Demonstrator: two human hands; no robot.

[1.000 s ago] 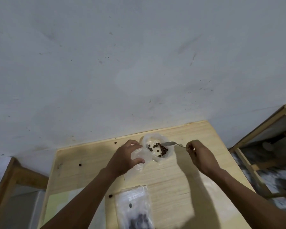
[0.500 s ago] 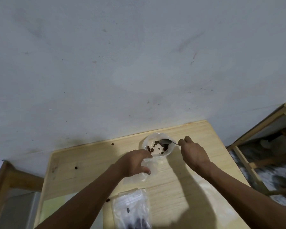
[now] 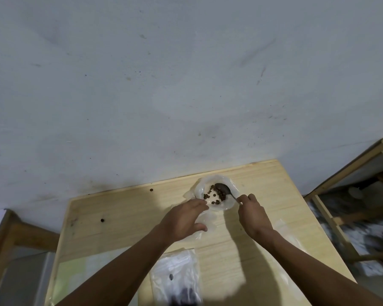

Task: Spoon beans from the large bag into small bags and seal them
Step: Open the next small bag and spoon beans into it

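The large clear bag [image 3: 231, 202] lies open near the far edge of the wooden table [image 3: 124, 208], with several brown beans [image 3: 215, 195] inside. My right hand [image 3: 253, 214] pinches the handle of a metal spoon [image 3: 224, 189] whose bowl sits inside the bag among the beans. My left hand [image 3: 184, 217] holds a small clear bag [image 3: 205, 219] just below the large bag's near left rim, thumb underneath. A filled small bag [image 3: 177, 277] with dark beans at its bottom lies flat near the front edge.
Stray beans [image 3: 102, 220] lie on the table's left part and one at the far edge [image 3: 151, 189]. A grey wall [image 3: 186, 85] rises behind the table. A wooden frame [image 3: 332, 221] stands to the right, another wooden piece [image 3: 16, 237] to the left.
The spoon's bowl went from the bag's right rim deeper in among the beans as my right hand moved toward the bag. My left hand slid a little lower with the small bag.
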